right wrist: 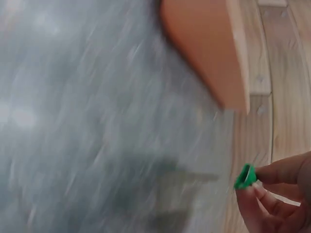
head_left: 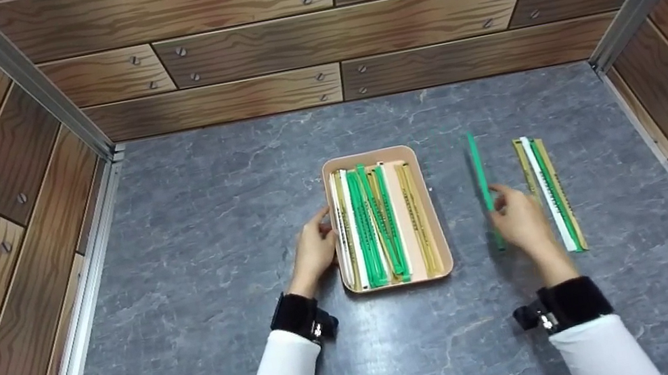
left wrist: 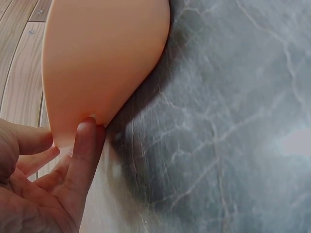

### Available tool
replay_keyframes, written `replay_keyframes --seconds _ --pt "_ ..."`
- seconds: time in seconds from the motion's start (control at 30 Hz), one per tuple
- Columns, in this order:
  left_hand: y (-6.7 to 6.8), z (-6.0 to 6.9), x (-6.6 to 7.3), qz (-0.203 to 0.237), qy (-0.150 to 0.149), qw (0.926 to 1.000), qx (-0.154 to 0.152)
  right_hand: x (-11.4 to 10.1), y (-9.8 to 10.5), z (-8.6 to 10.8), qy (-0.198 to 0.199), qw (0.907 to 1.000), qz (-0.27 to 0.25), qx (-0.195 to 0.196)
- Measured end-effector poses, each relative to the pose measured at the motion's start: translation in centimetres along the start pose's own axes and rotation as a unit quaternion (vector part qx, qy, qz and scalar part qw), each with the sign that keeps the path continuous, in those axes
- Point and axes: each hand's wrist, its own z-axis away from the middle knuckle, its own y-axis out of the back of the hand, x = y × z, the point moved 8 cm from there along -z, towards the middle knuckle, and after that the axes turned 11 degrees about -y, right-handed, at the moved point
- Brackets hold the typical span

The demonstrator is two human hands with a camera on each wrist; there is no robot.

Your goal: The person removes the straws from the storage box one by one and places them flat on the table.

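Observation:
A peach-coloured tray [head_left: 404, 216] holds several long thin wrapped straws in white, green and gold, laid lengthwise. My left hand [head_left: 315, 246] holds the tray's left side; in the left wrist view, one digit lies at the rim and a finger [left wrist: 85, 141] touches the outer wall. To the right of the tray, my right hand [head_left: 518, 217] pinches a green wrapped straw [head_left: 479, 169] between thumb and fingers. Its green end [right wrist: 245, 176] pokes out from the fingertips in the right wrist view. Beyond that hand lies a small group of straws [head_left: 551, 190] in gold, white and green.
Grey marbled tabletop [head_left: 206, 203] surrounds the tray. Wood-patterned panels [head_left: 255, 50] stand at the back and both sides, with metal rails [head_left: 30, 83] at the corners. Each wrist wears a black strap [head_left: 574, 303] with a small camera.

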Motion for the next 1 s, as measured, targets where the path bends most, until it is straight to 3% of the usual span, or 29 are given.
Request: replay_keyframes --seconds 0.17,0.4,0.67,1.0 --pt "0.1 0.1 0.1 -0.009 -0.010 0.9999 0.004 3.0 0.2 -0.7 -0.051 0.9962 0.070 -0.013" --pt "0.0 0.1 0.1 -0.006 -0.006 1.0000 0.003 5.6 0.4 -1.7 -0.095 0.9871 0.128 -0.019" --pt "0.0 0.0 0.0 0.002 -0.007 1.0000 0.002 6.9 1.0 -2.4 -0.119 0.9798 0.160 -0.013" --pt "0.1 0.1 0.2 0.007 -0.012 0.9999 0.002 7.9 1.7 -2.5 -0.129 0.9795 0.155 -0.010"
